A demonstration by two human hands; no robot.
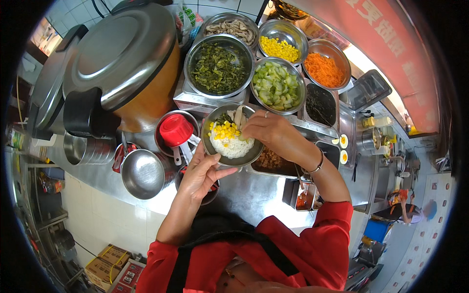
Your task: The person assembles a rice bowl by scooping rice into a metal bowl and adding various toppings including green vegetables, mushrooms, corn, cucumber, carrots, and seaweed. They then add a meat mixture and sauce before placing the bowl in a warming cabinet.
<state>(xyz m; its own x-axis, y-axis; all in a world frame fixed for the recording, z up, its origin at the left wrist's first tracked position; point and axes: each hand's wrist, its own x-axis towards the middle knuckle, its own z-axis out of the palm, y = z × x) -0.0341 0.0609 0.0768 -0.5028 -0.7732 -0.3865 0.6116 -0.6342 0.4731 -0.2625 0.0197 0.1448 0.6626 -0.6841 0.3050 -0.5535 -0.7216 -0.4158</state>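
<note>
Over the steel counter [244, 193], in front of the row of filled bowls: one round metal bowl [254, 154] held up in the left hand [198, 173]. That hand is partly open and grasping: thumb laid over the near-left rim, forefinger stretched out along the near side, the rest curled under and partly hidden.

Right hand [277, 134] comes in from the right, arched over the far-right rim. Its fingers are bent and drawn close together, tips down inside the bowl beside the food. Whether anything is pinched between them, cannot tell; the hand's back covers that. Ring on one finger, bracelet [316, 166] at the wrist.

Bowl contents: white rice [232, 148] on the near side, loosely mounded; yellow corn [225, 131] scattered over its far-left part; dark greens [223, 118] against the far wall; pale strips [239, 117] just right of these, near the right fingers. Bare metal shows around the near edge.

Close by: larger bowl of chopped dark leaves [217, 68] beyond, light-green chunks [277, 85] to its right, orange shreds [324, 70] farther right. Red cup [176, 130] just left of the held bowl.
</note>
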